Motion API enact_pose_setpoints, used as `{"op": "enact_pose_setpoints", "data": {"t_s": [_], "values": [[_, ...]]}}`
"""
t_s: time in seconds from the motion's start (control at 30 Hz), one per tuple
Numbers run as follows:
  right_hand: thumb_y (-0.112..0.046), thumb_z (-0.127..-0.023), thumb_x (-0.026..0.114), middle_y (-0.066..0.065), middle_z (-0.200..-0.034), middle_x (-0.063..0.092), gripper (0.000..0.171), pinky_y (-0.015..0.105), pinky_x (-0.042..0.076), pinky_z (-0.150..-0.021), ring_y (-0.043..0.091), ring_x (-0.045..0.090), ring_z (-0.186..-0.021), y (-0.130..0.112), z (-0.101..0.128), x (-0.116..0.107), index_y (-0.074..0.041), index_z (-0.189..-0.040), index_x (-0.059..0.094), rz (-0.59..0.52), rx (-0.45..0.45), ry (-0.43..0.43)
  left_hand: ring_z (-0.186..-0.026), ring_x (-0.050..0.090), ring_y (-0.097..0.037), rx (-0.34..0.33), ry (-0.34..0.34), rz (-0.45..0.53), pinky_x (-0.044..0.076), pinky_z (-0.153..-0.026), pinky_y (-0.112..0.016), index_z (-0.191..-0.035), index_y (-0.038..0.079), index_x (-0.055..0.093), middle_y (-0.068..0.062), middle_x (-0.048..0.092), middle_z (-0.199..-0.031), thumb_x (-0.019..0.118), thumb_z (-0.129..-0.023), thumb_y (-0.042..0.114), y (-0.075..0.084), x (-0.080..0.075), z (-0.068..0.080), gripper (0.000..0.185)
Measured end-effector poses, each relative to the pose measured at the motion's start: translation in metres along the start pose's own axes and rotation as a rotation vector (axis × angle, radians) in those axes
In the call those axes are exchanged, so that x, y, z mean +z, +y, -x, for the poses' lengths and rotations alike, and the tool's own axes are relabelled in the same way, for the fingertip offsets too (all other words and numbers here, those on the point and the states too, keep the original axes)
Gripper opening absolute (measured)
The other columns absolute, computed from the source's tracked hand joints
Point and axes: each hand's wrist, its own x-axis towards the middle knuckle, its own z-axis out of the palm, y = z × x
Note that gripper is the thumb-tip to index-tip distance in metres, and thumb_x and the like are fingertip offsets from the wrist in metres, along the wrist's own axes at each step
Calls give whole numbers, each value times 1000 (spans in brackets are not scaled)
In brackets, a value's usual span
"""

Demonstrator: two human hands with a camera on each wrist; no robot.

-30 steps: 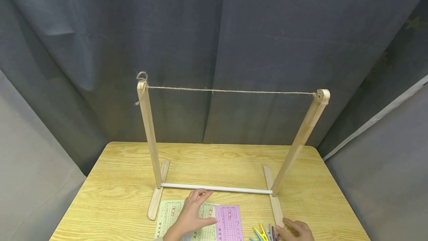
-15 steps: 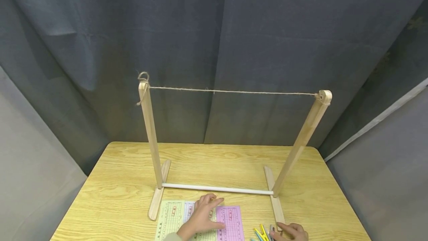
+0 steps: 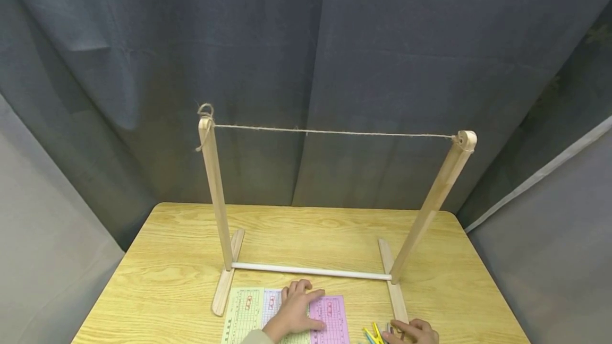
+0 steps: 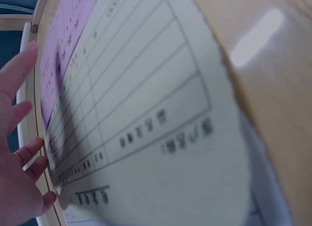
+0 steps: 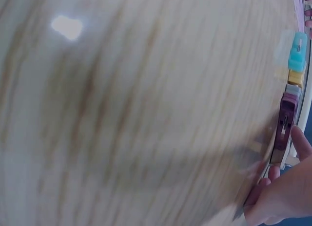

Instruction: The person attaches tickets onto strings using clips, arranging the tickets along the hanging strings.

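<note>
Since a second ago the left hand (image 3: 296, 312) has slid right along the paper slips (image 3: 248, 309), now lying flat with straight fingers on the pink slip (image 3: 332, 317). Right hand (image 3: 413, 332) curls beside the clothespins (image 3: 375, 333), fingertips touching them; whether it grips one I cannot tell. A flat palm could drag the loose slips askew.

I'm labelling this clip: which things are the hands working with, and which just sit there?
In hand:
left hand flat on the paper slips
right hand touching the clothes pegs

Lying about:
wooden stand with string
table
grey curtain
</note>
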Motion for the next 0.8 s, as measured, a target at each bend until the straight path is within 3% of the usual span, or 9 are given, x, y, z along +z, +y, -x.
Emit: {"op": "enact_pose_setpoints", "data": {"t_s": [0.13, 0.27, 0.53, 0.8], "values": [[-62, -57, 73, 30, -117, 44, 68, 53, 43, -71, 45, 34, -105, -3, 3, -1, -12, -103, 70, 38, -5, -31, -103, 34, -20, -12, 28, -85, 26, -86, -48, -121, 23, 58, -4, 42, -117, 72, -60, 59, 0, 8, -2, 72], [-59, -62, 72, 34, -118, 42, 64, 62, 43, -71, 53, 33, -106, -7, 5, -2, -10, -102, 70, 70, -52, -49, -101, 35, -21, -20, 54, -153, 27, -85, -48, -118, 23, 60, -5, 43, -115, 71, -58, 63, 4, 10, -3, 73], [-61, -63, 70, 31, -119, 41, 61, 62, 39, -73, 50, 28, -106, -9, 1, -1, -12, -99, 71, 125, -44, -60, -103, 35, -21, -28, 67, -186, 26, -89, -49, -115, 21, 61, -2, 42, -113, 77, -52, 58, 13, 14, -9, 74], [-61, -66, 68, 31, -118, 39, 60, 61, 35, -75, 49, 24, -106, -10, -1, 1, -10, -97, 70, 99, -16, -69, -100, 34, -18, -49, 54, -124, 27, -90, -48, -106, 19, 61, 3, 40, -107, 82, -51, 47, 16, 17, -12, 65]]}}
